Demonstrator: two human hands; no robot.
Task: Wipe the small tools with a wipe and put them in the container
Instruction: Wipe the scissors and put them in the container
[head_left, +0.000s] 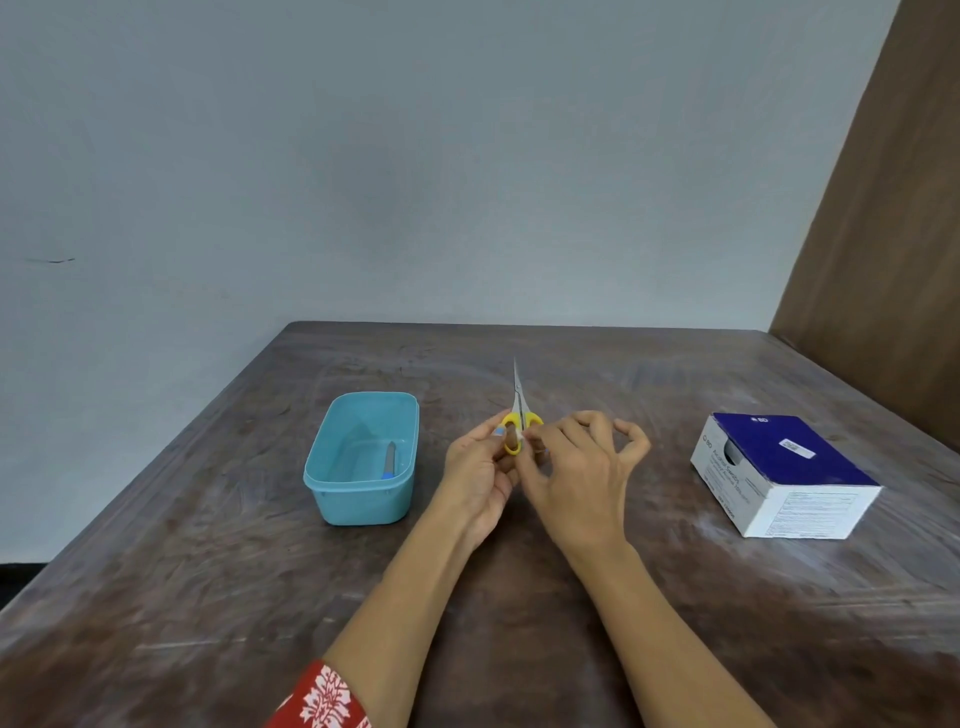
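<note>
Scissors (518, 415), yellow-handled with slim closed blades pointing away, pinched by left hand (480, 475) and right hand (576, 475).

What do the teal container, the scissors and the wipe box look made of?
Container: likely plastic, smooth, slightly glossy, with rounded moulded corners. Scissors: bright thin blades that look like polished metal; the yellow handle loops look like plastic. Box: appears to be printed cardboard, with sharp folded edges and a matte white side under a blue top.
</note>
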